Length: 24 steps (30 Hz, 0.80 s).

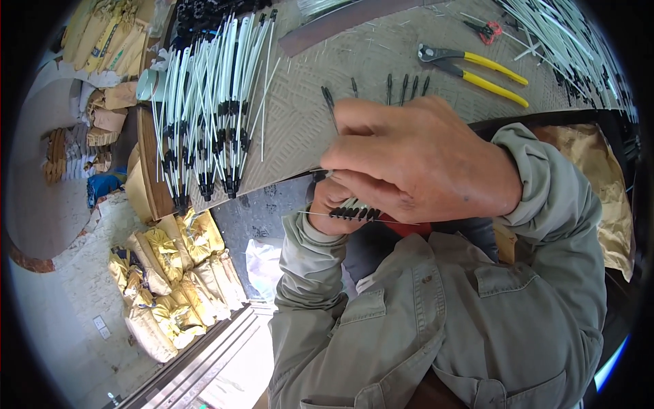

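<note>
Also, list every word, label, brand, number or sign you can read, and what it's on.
None readable.
Wrapped packages, upper left: strip marks too small to read.
Small white plate, lower left: too small to read.
Yellow-handled pliers: no legible marking.
Row of small black pieces: no legible marking.

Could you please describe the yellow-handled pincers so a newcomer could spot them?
On the grey-brown textured tabletop, look beyond the bare right hand. The metal pincers lie there, head leftward; two long yellow handles distinguish them from the small red-handled tool nearby.
</note>
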{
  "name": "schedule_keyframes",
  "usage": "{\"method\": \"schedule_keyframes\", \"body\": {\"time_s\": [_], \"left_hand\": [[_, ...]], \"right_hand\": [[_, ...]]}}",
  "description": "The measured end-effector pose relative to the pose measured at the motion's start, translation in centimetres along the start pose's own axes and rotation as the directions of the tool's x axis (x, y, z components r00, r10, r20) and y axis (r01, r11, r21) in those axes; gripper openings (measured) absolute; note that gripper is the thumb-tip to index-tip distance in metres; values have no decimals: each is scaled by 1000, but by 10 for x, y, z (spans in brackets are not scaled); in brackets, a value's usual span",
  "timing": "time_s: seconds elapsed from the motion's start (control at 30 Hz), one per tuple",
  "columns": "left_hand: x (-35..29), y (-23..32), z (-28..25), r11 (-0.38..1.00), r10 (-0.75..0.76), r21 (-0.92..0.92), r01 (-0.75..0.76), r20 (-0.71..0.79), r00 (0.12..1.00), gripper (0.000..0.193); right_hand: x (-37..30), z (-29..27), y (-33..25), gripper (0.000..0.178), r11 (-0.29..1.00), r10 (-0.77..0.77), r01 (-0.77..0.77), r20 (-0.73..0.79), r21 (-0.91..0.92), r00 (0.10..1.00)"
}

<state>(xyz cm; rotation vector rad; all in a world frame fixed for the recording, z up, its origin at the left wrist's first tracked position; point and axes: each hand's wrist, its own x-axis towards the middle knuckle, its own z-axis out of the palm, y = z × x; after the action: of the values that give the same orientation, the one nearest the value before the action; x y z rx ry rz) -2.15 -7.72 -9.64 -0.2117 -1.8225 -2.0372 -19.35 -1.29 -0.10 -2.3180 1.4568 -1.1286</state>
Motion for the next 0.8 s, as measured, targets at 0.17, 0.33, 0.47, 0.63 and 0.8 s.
{"method": "schedule_keyframes", "body": {"time_s": [0.17,0.33,0.47,0.63,0.8], "left_hand": [[-18,-6,-4,988,-150,-33,148,-78,986,38],[-13,4,-4,956,-197,211,204,-52,979,38],[-12,-1,-4,983,-181,-28,179,-118,976,43],[-18,-1,-4,970,-244,-46,240,-152,958,46],[-31,-8,-7,980,-191,14,198,-202,961,41]], "right_hand": [[1,-2,0,12,1000,8,-7,25,-25,1000],[2,-7,2,16,1000,-20,19,84,12,996],[4,-5,1,18,1000,-25,25,64,8,998],[3,-3,-2,15,999,30,-28,66,-30,997],[5,-3,-4,14,999,28,-25,84,-36,996]]}}
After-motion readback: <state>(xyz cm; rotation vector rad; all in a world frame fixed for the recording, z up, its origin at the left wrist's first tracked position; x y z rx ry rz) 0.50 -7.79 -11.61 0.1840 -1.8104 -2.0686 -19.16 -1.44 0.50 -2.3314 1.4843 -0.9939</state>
